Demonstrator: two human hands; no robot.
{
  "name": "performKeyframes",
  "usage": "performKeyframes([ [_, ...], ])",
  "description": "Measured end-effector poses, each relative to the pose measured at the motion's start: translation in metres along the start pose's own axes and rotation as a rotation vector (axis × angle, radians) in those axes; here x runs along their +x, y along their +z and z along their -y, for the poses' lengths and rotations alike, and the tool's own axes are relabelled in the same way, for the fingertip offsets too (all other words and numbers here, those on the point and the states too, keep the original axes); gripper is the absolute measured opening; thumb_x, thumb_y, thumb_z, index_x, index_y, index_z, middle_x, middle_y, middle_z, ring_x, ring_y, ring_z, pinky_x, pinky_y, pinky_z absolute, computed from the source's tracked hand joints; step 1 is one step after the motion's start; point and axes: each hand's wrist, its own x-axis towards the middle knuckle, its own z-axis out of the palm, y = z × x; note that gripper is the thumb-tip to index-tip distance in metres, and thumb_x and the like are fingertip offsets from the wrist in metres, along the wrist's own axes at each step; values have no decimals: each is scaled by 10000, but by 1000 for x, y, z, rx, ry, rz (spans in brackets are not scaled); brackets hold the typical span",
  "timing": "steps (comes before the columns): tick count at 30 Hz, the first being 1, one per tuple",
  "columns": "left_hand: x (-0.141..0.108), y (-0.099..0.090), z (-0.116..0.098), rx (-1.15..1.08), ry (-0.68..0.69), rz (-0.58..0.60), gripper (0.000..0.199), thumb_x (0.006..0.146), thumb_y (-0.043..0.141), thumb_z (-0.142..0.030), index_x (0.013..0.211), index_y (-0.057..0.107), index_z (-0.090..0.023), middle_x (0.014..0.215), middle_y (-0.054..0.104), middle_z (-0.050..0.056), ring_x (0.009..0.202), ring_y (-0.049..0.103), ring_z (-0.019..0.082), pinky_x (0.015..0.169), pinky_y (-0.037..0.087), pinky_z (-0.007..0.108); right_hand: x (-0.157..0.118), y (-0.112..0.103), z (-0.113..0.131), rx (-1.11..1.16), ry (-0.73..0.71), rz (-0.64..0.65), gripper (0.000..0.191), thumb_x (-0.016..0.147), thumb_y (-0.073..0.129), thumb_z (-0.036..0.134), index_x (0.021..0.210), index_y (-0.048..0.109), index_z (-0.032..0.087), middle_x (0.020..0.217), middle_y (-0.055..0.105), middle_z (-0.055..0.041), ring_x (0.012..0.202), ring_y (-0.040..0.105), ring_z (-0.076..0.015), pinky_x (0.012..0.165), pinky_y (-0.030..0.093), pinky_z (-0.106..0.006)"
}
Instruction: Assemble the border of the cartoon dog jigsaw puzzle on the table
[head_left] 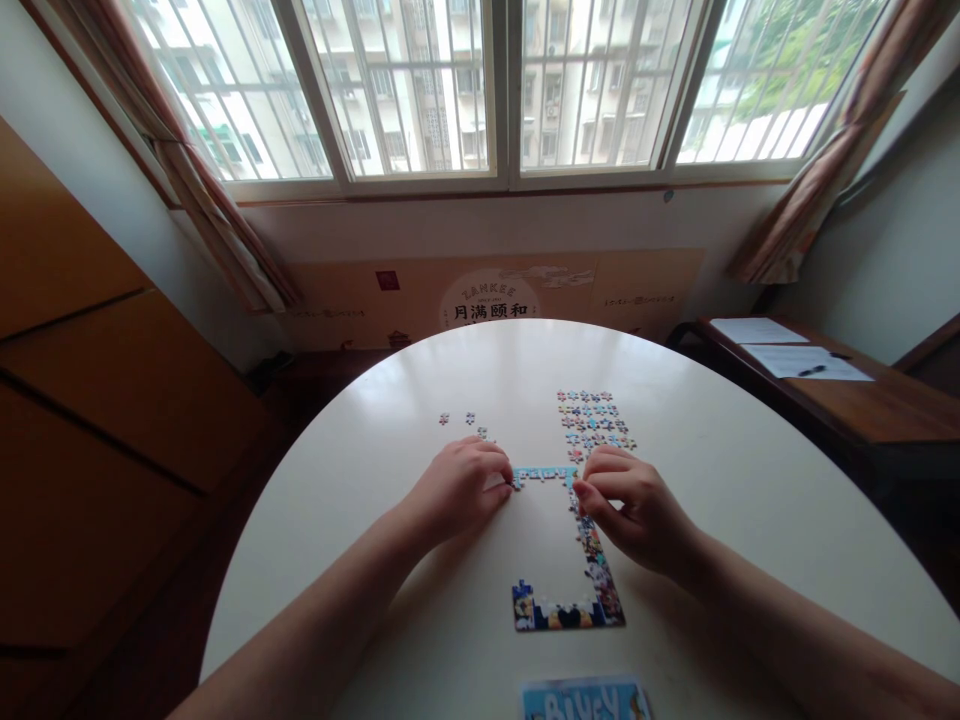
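A partly joined jigsaw puzzle border (600,575) lies on the white table, with its top, right and bottom sides linked and a short run of pieces at the lower left. My left hand (465,485) pinches the top-left corner of the border, thumb and fingertips together. At the top-right corner, my right hand (630,500) has its thumb and fingers closed on the border's edge. My fingers partly hide both corners. Loose jigsaw pieces (592,423) lie in rows just beyond my right hand. A few more loose pieces (470,418) are scattered beyond my left hand.
The round white table (337,500) stands below a barred window. A blue box or card with lettering (585,698) lies at its near edge. To the right, a brown wooden desk (892,400) holds papers (806,362) and a dark pen-like object. Wooden cabinet panels (97,480) stand left.
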Motion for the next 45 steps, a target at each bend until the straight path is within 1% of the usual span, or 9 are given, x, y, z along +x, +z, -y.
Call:
performKeyframes([
  [7, 0, 0, -1, 18, 0, 2, 118, 817, 699, -169, 888, 762, -239, 950, 761, 14, 947, 641, 230, 922, 517, 399, -1, 0, -1, -3, 2, 6, 409, 1011, 513, 214, 611, 595, 195, 636, 556, -14, 633, 533, -160, 742, 442, -362],
  [16, 0, -2, -1, 54, 30, 20, 132, 851, 679, -176, 884, 784, -249, 954, 772, 5, 942, 650, 217, 878, 528, 367, -1, 0, -1, 5, 18, 38, 429, 1018, 508, 237, 603, 607, 193, 631, 565, -19, 641, 518, -161, 730, 437, -358],
  [19, 0, -3, -2, 79, 36, 25, 142, 857, 679, -184, 931, 781, -249, 950, 769, 18, 937, 650, 223, 862, 530, 373, -1, 0, -2, 5, 22, 49, 433, 1020, 505, 244, 603, 608, 194, 636, 566, -21, 647, 517, -164, 741, 443, -364],
  [22, 0, -5, -1, 81, 86, 34, 193, 875, 664, -167, 996, 780, -263, 975, 772, 17, 917, 649, 216, 831, 527, 363, -2, 0, -3, 10, 27, 54, 428, 1019, 506, 242, 606, 609, 197, 640, 576, -24, 648, 518, -165, 749, 449, -370],
  [25, 0, -7, 0, 63, 153, 54, 221, 913, 622, -145, 962, 791, -279, 992, 778, -3, 891, 651, 191, 809, 519, 336, -2, -1, -3, 12, 26, 54, 425, 1022, 505, 248, 613, 611, 202, 649, 587, -26, 649, 518, -166, 745, 455, -368],
  [27, 0, -7, 1, 59, 171, 62, 239, 929, 606, -140, 946, 798, -281, 985, 782, -11, 884, 654, 183, 810, 516, 327, -2, -1, -3, 9, 25, 55, 425, 1024, 505, 251, 615, 611, 202, 649, 584, -25, 650, 520, -165, 748, 457, -368],
  [39, 0, -5, 3, 80, 175, 70, 224, 937, 619, -165, 951, 804, -291, 989, 781, -11, 877, 655, 182, 808, 515, 329, -3, 0, -3, 8, 30, 48, 437, 1025, 501, 257, 608, 619, 201, 643, 595, -23, 641, 533, -161, 749, 464, -372],
  [43, -1, -6, 2, 86, 166, 62, 215, 939, 617, -173, 973, 799, -283, 1007, 773, 9, 898, 657, 189, 796, 527, 336, -2, -2, -3, 17, 44, 40, 425, 1023, 504, 246, 620, 632, 198, 647, 596, -25, 638, 537, -158, 719, 455, -360],
  [45, -1, -7, 3, 99, 150, 36, 227, 946, 599, -163, 996, 793, -270, 1023, 770, 21, 909, 660, 194, 781, 532, 339, -1, -5, -3, 23, 49, 32, 423, 1024, 506, 251, 624, 633, 197, 649, 592, -25, 642, 537, -159, 686, 447, -347],
])
